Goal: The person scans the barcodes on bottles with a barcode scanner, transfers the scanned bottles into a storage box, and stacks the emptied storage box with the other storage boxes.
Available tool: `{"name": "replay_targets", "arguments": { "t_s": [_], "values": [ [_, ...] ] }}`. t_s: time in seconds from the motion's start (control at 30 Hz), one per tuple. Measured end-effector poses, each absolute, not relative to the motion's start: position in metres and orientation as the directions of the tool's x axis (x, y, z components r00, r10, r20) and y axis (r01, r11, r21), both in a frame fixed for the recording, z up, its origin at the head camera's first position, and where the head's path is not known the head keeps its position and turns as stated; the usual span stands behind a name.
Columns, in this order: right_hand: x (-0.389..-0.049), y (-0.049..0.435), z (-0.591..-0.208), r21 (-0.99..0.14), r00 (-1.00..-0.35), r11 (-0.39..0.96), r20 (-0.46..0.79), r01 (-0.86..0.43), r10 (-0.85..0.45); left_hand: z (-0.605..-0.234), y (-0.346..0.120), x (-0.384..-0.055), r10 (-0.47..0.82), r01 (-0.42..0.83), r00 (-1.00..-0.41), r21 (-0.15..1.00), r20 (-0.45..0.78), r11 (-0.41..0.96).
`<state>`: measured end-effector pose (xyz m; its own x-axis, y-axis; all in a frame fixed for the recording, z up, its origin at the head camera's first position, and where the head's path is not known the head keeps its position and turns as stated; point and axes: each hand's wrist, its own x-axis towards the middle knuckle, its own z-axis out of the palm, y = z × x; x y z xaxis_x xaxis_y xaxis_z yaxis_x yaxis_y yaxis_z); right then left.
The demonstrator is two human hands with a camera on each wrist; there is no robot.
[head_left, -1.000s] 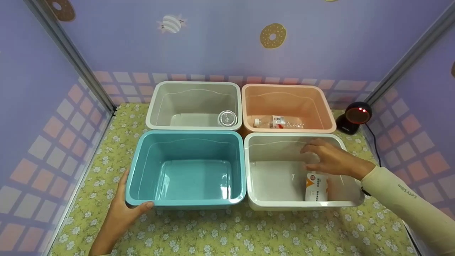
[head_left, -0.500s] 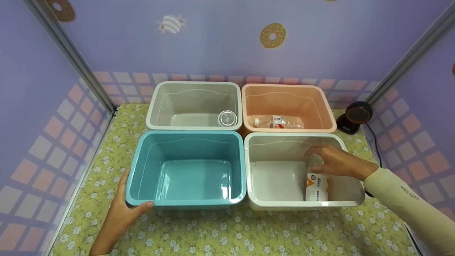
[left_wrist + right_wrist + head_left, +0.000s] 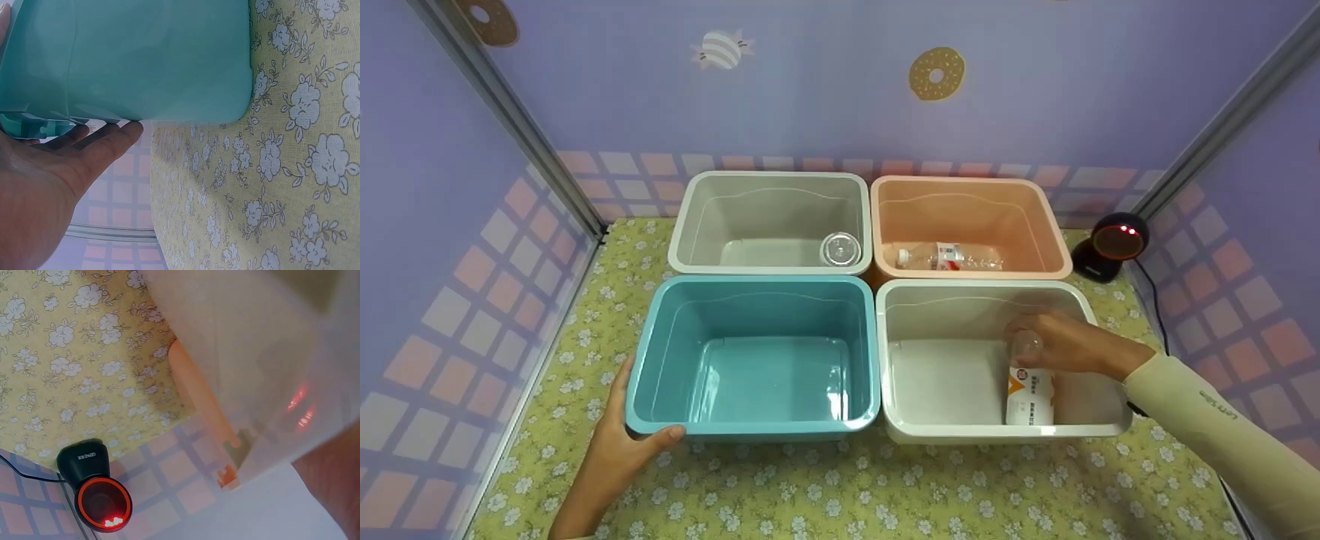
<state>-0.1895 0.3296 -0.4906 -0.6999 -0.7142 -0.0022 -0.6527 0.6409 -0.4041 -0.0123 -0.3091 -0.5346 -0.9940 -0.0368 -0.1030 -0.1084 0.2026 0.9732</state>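
Note:
In the head view my left hand (image 3: 615, 442) holds the front left corner of the teal bin (image 3: 754, 429), thumb over the front rim and fingers along the outer side. The left wrist view has these fingers (image 3: 107, 140) against the teal wall just under the rim. My right hand (image 3: 1057, 341) reaches into the white bin (image 3: 960, 430) at front right. Its thumb and fingers hold a clear plastic bottle with a white and orange label (image 3: 1030, 397) by the top. The bottle stands near the bin's front wall, which hides its base. Only the bin's outer side (image 3: 225, 343) fills the right wrist view.
Behind stand a grey bin (image 3: 769, 269) with a clear round-topped container (image 3: 840, 249) and a peach bin (image 3: 967, 275) with a clear bottle (image 3: 952, 257) lying in it. A black scanner (image 3: 1110, 244) with red lights and a cable stands at the right. Walls surround the flowered table.
My right hand has come down to the bottle's top in the white bin, its thumb and fingers closing in. My left hand stays at the teal bin's corner.

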Motion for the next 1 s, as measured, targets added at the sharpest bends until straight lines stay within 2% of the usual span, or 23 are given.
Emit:
{"name": "replay_targets", "arguments": {
  "t_s": [0.6, 0.8, 1.0],
  "values": [
    [-0.1914, 0.3295, -0.4893, -0.405, -0.662, 0.636, -0.095, -0.656, -0.743, -0.5367, -0.3096, -0.0128, -0.036, -0.117, -0.993, 0.972, -0.112, 0.206],
    [-0.1916, 0.3339, -0.4938, -0.424, -0.651, 0.611, -0.063, -0.668, -0.756, -0.537, -0.3097, -0.0114, -0.038, -0.108, -0.994, 0.972, -0.102, 0.21],
    [-0.1881, 0.3334, -0.4965, -0.491, -0.679, 0.6, -0.023, -0.632, -0.734, -0.5376, -0.3082, -0.0126, -0.038, -0.106, -0.994, 0.976, -0.101, 0.188]
  ]
}}
